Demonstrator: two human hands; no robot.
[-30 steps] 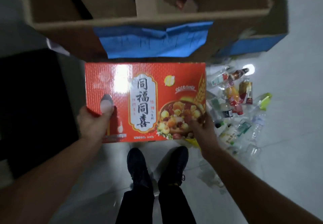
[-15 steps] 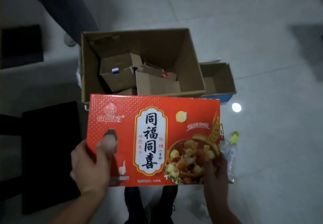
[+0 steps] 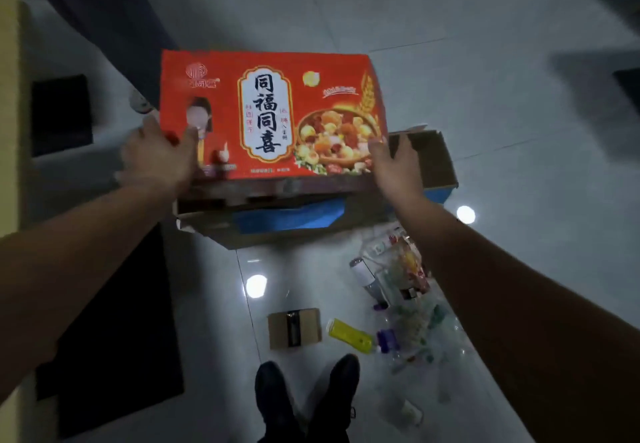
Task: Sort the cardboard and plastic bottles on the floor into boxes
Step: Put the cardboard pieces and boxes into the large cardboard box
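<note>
A flat red cardboard gift box [image 3: 270, 113] with a printed food picture lies tilted over the top of the large brown cardboard box [image 3: 287, 219], hiding its opening. My left hand [image 3: 159, 157] grips the red box's lower left corner, thumb on the printed face. At the lower right corner my right hand [image 3: 394, 165] holds it. A pile of plastic bottles [image 3: 405, 290] lies on the floor to the right. A yellow bottle [image 3: 349, 335] and a small taped cardboard box [image 3: 294, 328] lie nearer my feet.
A smaller open cardboard box [image 3: 436, 162] stands right of the large one. A black mat [image 3: 114, 338] covers the floor on the left. My black shoes [image 3: 304, 397] are at the bottom centre. Shiny grey tiles stretch beyond the boxes.
Both hands have carried the red box up and forward, from in front of the large brown box to on top of it. The view has tipped down, showing the bottles again.
</note>
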